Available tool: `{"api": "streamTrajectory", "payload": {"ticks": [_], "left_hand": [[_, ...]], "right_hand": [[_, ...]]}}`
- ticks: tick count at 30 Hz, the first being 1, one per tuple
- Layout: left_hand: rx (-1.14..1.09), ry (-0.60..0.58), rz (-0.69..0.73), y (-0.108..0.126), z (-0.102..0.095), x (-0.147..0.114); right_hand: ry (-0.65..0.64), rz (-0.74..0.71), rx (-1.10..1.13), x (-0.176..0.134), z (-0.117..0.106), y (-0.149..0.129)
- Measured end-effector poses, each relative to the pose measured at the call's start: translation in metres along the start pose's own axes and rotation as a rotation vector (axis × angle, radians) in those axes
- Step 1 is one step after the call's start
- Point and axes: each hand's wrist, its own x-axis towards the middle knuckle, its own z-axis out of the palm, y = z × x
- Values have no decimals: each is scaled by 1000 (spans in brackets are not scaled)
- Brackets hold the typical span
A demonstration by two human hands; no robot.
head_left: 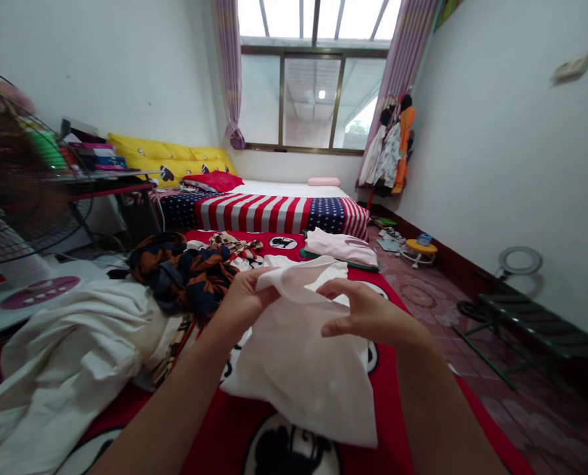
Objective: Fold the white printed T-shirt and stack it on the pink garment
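Note:
A thin white garment hangs in front of me above the red patterned cloth, its lower part spread towards me. My left hand is closed on its upper edge, where a folded band of fabric shows beside the thumb; part of the fingers is hidden behind the cloth. At the garment's upper right is my right hand, thumb and curled fingers apart, with no fabric visibly pinched between them.
Left lie a crumpled white cloth and a dark blue and brown garment pile. Folded pale pink clothing lies at the far right. A fan stands left; a green folding bench and yellow stool stand right.

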Motion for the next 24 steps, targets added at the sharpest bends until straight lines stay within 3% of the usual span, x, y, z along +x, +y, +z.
{"api": "streamTrajectory", "payload": {"ticks": [6, 13, 17, 20, 24], "left_hand": [[-66, 62, -31, -3, -9, 5], [-167, 152, -51, -17, 1, 8], [-261, 240, -132, -22, 4, 11], [-313, 183, -133, -19, 6, 9], [-262, 39, -115, -11, 7, 4]], "right_hand": [[214, -8, -17, 8, 9, 1], [250, -60, 151, 10, 9, -1], [272, -7, 24, 13, 15, 1], [301, -24, -12, 15, 19, -1], [370, -50, 186, 20, 25, -2]]}}
